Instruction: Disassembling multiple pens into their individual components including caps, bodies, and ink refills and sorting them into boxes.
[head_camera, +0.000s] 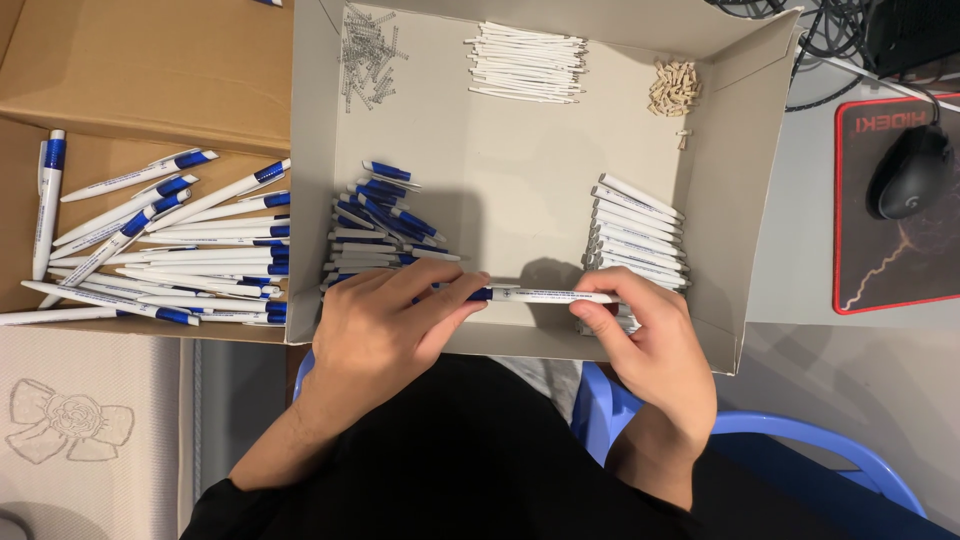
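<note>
1. In front of you sits an open grey tray box (520, 190). It holds a scatter of small metal springs (368, 55), a bundle of thin white refills (527, 62), a small heap of tan caps (673, 88), a pile of blue-and-white top halves (378, 225) and a stack of white barrels (636, 238).
2. To your left, a brown cardboard box (140, 80) holds finished white-and-blue pens (170, 250).
3. To your right, a black mouse (907, 172) rests on a red-edged mat (880, 270), well apart from your hands.
4. The pen (545, 296) lies level at the tray's near edge, between your hands.
5. Your left hand (385, 325) pinches its blue end; your right hand (650, 345) grips the white end.
</note>
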